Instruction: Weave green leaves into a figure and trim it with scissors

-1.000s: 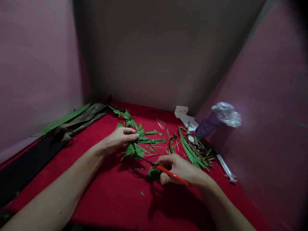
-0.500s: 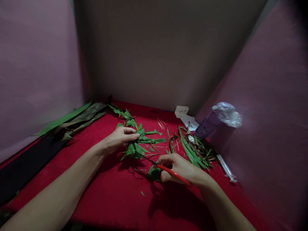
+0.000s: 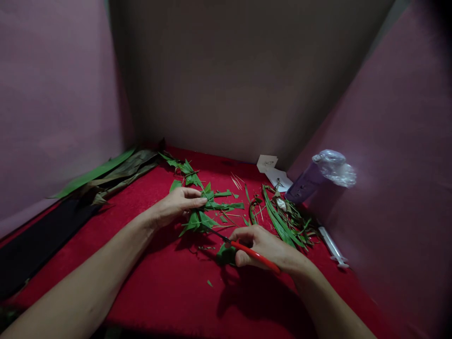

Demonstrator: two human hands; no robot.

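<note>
Between the thumb and fingers of my left hand (image 3: pixel 180 202) is a folded green leaf piece (image 3: pixel 195 222) with pointed ends, held just over the red cloth. My right hand (image 3: pixel 261 247) is closed round red-handled scissors (image 3: pixel 252 254). Their dark blades point left and reach the lower edge of the leaf piece; whether they are cutting into it I cannot tell. Cut leaf strips (image 3: pixel 229 206) lie just right of my left fingers. Below the scissors rests a dark green leaf bit (image 3: pixel 226 255), partly hidden by my right hand.
Several toothpick-like sticks (image 3: pixel 236 181) lie behind the strips. On the right are a leaf-scrap heap (image 3: pixel 286 221), a plastic syringe (image 3: pixel 333 247), white cards (image 3: pixel 267 162) and a purple container (image 3: pixel 305 182) topped with clear plastic. Long leaves (image 3: pixel 102 172) and a black cloth (image 3: pixel 45 240) lie left.
My left hand and the leaf piece have shifted very slightly to the right. My right hand and the scissors look almost unmoved.
</note>
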